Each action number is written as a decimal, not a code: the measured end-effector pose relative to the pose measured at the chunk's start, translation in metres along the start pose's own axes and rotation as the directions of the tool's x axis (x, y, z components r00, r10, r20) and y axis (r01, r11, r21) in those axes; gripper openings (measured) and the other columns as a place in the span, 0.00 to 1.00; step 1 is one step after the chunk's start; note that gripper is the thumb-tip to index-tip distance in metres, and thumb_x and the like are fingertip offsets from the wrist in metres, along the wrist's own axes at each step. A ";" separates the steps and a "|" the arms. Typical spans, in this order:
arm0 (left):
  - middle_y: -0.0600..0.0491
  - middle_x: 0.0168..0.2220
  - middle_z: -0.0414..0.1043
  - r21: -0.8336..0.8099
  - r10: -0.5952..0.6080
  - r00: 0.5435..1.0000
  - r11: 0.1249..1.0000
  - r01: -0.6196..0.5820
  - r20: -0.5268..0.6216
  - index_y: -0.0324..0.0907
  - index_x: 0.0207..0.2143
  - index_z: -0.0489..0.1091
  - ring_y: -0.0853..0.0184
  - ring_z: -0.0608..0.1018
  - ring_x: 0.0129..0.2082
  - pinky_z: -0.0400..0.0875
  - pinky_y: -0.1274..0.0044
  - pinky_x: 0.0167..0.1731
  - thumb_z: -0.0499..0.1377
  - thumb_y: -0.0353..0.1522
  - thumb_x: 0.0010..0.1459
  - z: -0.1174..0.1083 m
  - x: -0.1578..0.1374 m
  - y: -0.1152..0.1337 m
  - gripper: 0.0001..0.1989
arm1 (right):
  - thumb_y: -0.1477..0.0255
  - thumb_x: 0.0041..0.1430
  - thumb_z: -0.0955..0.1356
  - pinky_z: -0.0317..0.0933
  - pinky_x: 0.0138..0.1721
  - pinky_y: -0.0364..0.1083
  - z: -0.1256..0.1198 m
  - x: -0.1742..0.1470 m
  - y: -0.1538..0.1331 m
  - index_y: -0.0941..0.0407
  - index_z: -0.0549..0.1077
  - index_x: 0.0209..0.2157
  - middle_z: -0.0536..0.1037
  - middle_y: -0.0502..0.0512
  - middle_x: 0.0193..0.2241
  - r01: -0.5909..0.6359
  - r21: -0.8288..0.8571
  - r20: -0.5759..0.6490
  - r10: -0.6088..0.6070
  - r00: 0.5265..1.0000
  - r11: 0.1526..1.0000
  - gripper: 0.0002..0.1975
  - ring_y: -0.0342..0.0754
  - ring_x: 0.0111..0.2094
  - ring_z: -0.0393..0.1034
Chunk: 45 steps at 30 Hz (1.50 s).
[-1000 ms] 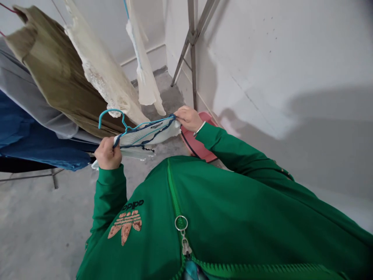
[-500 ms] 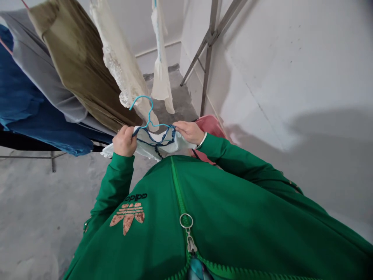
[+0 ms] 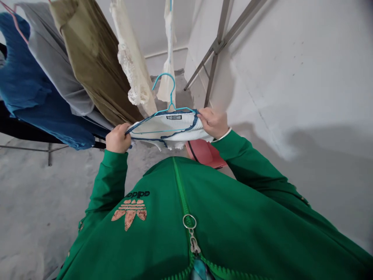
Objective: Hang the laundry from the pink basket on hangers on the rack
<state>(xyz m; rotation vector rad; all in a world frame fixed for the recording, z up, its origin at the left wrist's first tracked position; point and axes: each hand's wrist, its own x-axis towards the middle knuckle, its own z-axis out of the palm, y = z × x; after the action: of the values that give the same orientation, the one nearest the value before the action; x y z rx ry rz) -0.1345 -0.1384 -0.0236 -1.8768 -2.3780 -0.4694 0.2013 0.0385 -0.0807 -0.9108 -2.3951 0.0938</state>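
Mottled grey floor [image 3: 26,206], with a metal frame, a thin stand and a pink tub on it.

Near the floor's far corner, where a darker blotchy patch [image 3: 180,72] shows, the grey metal frame [image 3: 218,46] stands by the right edge; one leg comes down to the surface there, while the other leg's foot is hidden. Nearer along that same edge sits the pink tub [image 3: 206,153] with a dark band, partly covered from view. Toward the left edge, well apart from the tub, the thin dark stand [image 3: 49,157] plants its foot. Between that foot and the near edge is a small dark speck [image 3: 48,224].
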 end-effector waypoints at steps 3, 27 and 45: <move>0.51 0.29 0.73 -0.162 0.116 0.982 0.983 -0.091 0.151 0.40 0.48 0.71 0.64 0.75 0.29 0.68 0.75 0.32 0.53 0.31 0.54 -0.007 -0.003 0.009 0.19 | 0.60 0.70 0.53 0.66 0.41 0.51 -0.010 0.001 0.002 0.56 0.75 0.44 0.78 0.63 0.37 -0.039 -0.011 -0.017 0.039 0.999 0.999 0.24 0.55 0.40 0.73; 0.54 0.25 0.64 -0.516 0.393 0.903 0.817 -0.257 0.174 0.39 0.29 0.66 0.68 0.67 0.27 0.63 0.77 0.30 0.49 0.48 0.62 0.004 0.048 0.047 0.22 | 0.57 0.68 0.57 0.71 0.38 0.50 -0.037 -0.002 0.019 0.56 0.77 0.38 0.80 0.61 0.33 0.098 0.126 -0.215 -0.069 0.974 0.987 0.24 0.52 0.36 0.77; 0.52 0.29 0.67 -0.304 0.291 0.957 0.912 -0.277 0.001 0.42 0.35 0.67 0.66 0.71 0.31 0.65 0.75 0.34 0.49 0.39 0.61 -0.017 0.047 0.048 0.12 | 0.57 0.69 0.55 0.67 0.43 0.50 -0.042 0.018 0.005 0.56 0.75 0.44 0.78 0.60 0.38 0.070 0.233 -0.030 -0.065 0.997 0.970 0.24 0.51 0.40 0.74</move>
<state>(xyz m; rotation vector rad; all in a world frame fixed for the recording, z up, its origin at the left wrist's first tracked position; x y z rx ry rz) -0.1020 -0.0890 0.0131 -2.3392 -2.0999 -0.8041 0.2159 0.0484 -0.0383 -0.7160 -2.3310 0.3314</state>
